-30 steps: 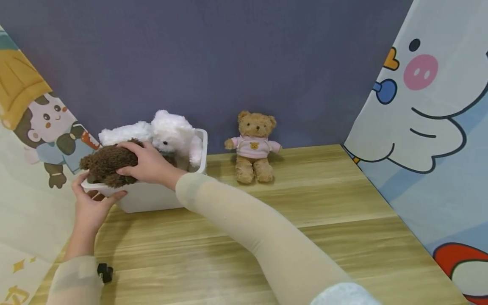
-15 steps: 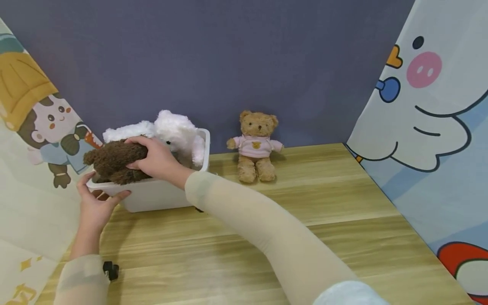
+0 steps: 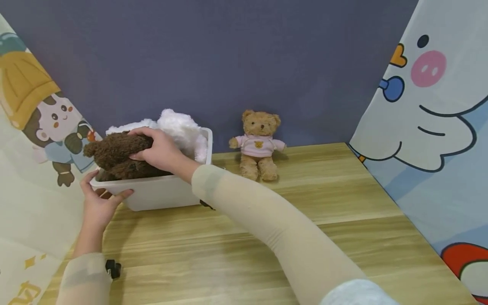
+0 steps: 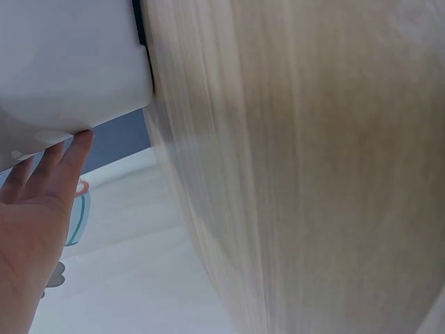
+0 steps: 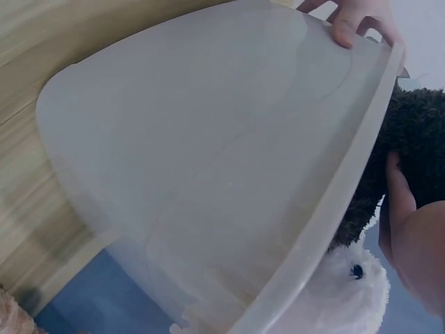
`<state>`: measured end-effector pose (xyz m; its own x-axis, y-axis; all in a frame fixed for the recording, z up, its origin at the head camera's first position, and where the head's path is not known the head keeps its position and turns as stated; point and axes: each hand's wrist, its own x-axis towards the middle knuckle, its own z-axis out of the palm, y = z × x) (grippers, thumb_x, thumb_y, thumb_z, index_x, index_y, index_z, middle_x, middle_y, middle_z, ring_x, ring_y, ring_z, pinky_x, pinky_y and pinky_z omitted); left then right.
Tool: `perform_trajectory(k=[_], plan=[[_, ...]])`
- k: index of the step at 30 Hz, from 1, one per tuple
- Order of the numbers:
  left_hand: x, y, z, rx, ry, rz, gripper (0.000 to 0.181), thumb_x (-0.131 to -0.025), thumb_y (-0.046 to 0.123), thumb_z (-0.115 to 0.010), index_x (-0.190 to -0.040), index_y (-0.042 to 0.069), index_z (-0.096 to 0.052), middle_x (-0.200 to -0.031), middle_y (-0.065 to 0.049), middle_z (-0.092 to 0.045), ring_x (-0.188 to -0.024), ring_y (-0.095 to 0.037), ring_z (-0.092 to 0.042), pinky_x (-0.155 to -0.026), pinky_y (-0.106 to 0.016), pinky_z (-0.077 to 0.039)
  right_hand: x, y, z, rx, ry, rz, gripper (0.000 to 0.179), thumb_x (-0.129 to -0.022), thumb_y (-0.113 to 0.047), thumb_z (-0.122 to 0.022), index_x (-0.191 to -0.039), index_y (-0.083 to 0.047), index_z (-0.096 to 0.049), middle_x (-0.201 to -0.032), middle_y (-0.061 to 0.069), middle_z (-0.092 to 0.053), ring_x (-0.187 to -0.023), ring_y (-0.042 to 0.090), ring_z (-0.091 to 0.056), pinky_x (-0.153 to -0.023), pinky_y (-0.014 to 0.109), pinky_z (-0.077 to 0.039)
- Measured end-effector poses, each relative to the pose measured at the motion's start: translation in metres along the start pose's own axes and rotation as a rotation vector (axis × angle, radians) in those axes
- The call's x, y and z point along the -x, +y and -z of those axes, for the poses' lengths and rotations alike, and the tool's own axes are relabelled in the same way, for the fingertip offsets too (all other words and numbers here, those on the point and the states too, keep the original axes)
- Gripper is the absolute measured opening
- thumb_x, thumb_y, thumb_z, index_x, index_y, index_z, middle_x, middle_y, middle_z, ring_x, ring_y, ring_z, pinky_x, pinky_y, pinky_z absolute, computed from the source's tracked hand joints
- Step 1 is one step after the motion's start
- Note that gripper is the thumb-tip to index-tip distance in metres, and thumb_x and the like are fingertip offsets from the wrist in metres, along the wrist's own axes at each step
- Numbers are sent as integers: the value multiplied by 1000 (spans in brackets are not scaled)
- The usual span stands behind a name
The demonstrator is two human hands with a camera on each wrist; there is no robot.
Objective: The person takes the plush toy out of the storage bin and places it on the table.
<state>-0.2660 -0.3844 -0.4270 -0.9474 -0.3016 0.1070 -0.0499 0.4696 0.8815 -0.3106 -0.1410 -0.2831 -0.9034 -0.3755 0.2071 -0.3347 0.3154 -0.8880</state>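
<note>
A white plastic bin [image 3: 164,195] stands at the left against the back wall, filled with plush toys. My right hand [image 3: 164,148] grips a curly brown plush toy [image 3: 112,150] inside its front left, thumb and fingers sunk in the fur. My left hand [image 3: 98,209] holds the bin's left end, thumb on the front side and a finger at the rim. In the left wrist view its fingers [image 4: 69,156] lie against the bin wall. Behind the brown toy sit a white fluffy plush [image 3: 178,126] and more white fur [image 3: 133,126]. The right wrist view shows the white toy's black eye [image 5: 357,271].
A tan teddy bear [image 3: 260,144] in a pink shirt sits against the dark back wall [image 3: 267,55], right of the bin. Cartoon-printed panels border the wooden table [image 3: 228,254] on both sides. A small black object [image 3: 113,269] is beside my left sleeve.
The brown plush toy, which hung over the front rim, now lies behind it, deeper in the bin. My right hand moved with it. My left hand keeps its hold; the head view shifted slightly.
</note>
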Motion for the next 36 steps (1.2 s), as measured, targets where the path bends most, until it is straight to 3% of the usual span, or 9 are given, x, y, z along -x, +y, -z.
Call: perform_trajectory(k=[6, 12, 19, 20, 23, 27, 30, 33, 36], plan=[[-4, 7, -3, 2, -13, -13, 111, -94, 35, -82, -161, 47, 4, -172, -27, -21, -148, -54, -42, -75, -5, -45, 1, -7, 14, -61, 69, 23, 53, -89, -15, -88, -133, -38, -70, -151, -23, -58, -131, 0, -54, -78, 25, -49], [-3, 8, 1, -7, -24, 13, 113, -95, 37, -81, -162, 43, 11, -173, -31, -15, -150, -56, -38, -74, -4, -43, 7, -13, 27, -132, 127, 30, 52, -90, -17, -87, -134, -39, -70, -152, -24, -57, -125, 4, -56, -72, 28, -50], [-3, 7, 1, -12, -6, 4, 111, -94, 35, -82, -162, 49, 5, -172, -28, -17, -148, -52, -40, -74, -3, -45, 16, -20, 52, -257, 220, 68, 53, -91, -20, -87, -137, -37, -69, -154, -23, -54, -150, 2, -45, -107, 29, -54], [-3, 6, 1, -7, -7, 6, 111, -94, 34, -82, -161, 49, 5, -172, -28, -18, -148, -51, -41, -74, -3, -46, 17, -22, 56, -283, 231, 82, 53, -91, -19, -87, -138, -36, -68, -155, -22, -54, -149, 1, -46, -105, 28, -54], [-1, 3, 0, -5, -7, 20, 111, -95, 33, -82, -161, 48, 6, -171, -28, -19, -145, -47, -42, -74, -2, -47, 19, -29, 70, -388, 249, 111, 54, -92, -16, -85, -140, -34, -67, -156, -22, -51, -112, 5, -64, -79, 25, -56], [2, -2, -1, 10, 17, 28, 112, -93, 27, -84, -161, 47, 2, -169, -27, -21, -138, -35, -50, -76, -3, -50, 23, -37, 92, -595, 270, 155, 55, -94, -6, -81, -141, -28, -66, -153, -16, -52, -89, 10, -63, -64, 27, -57], [3, -4, -4, 42, 43, 20, 111, -91, 21, -86, -161, 46, -4, -165, -23, -25, -123, -17, -57, -78, -4, -51, 28, -39, 112, -721, 310, 184, 55, -93, 0, -79, -141, -24, -66, -142, -9, -58, -105, 9, -67, -73, 30, -64], [4, -2, -4, 49, 65, 10, 109, -90, 18, -87, -160, 46, -7, -161, -19, -28, -113, -4, -55, -78, -5, -52, 33, -38, 133, -844, 346, 203, 54, -93, 4, -77, -140, -21, -66, -130, -5, -63, -105, 18, -71, -72, 35, -65], [5, 0, -4, 34, 70, 4, 109, -90, 18, -87, -160, 46, -8, -160, -16, -29, -113, -3, -54, -79, -4, -52, 41, -33, 156, -937, 381, 210, 51, -94, 5, -75, -137, -21, -67, -128, -3, -65, -106, 22, -72, -72, 39, -65]])
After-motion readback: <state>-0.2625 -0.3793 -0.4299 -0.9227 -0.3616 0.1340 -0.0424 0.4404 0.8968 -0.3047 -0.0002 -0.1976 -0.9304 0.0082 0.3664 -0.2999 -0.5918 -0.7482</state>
